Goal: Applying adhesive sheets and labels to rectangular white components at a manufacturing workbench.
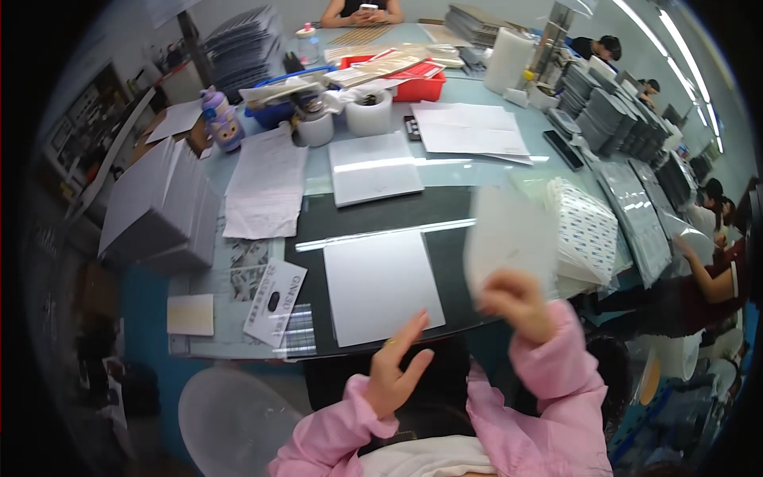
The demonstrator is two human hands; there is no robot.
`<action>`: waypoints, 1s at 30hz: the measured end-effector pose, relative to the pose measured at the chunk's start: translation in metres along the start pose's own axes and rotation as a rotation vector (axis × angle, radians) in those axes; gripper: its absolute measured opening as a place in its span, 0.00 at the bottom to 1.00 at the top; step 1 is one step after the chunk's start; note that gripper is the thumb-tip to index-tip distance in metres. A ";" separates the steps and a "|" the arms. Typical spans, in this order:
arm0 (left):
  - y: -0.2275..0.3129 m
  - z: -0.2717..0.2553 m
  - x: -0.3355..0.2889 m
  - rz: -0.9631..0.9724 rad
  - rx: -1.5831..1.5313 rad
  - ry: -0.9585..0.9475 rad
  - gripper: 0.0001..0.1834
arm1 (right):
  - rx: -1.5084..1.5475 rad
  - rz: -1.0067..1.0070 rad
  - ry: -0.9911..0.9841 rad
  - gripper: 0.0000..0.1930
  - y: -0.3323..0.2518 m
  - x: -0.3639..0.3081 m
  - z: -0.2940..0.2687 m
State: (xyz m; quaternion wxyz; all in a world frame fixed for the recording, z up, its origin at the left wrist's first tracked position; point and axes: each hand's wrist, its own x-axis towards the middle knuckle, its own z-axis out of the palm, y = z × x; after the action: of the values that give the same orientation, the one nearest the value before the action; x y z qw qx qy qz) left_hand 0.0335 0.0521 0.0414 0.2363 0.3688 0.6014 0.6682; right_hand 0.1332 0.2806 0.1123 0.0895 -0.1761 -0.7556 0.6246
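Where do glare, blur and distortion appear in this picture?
Head view: bright streaks, probably reflected ceiling lights, cross the glossy white sheet stack and black mat; head view: the white sheet in the right hand looks blurred; head view: the tabletop bows at its near edge, corners go dark.

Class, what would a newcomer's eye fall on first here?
Probably the pink sleeves at the bottom, with the right hand holding a blurred pale sheet right of centre. Next, the white rectangle on the dark mat, its near right corner by the left hand. Beyond, a bright red tray stands out towards the top.
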 end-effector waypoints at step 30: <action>-0.009 -0.023 -0.026 -0.315 -0.173 0.330 0.16 | 0.098 -0.046 -0.244 0.07 0.045 0.035 0.117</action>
State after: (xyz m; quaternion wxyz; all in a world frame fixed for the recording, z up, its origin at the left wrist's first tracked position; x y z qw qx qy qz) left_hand 0.0306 0.0192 0.0270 0.2671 0.1346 0.6224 0.7233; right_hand 0.0660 0.1942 0.0416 0.0197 -0.0770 -0.7331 0.6755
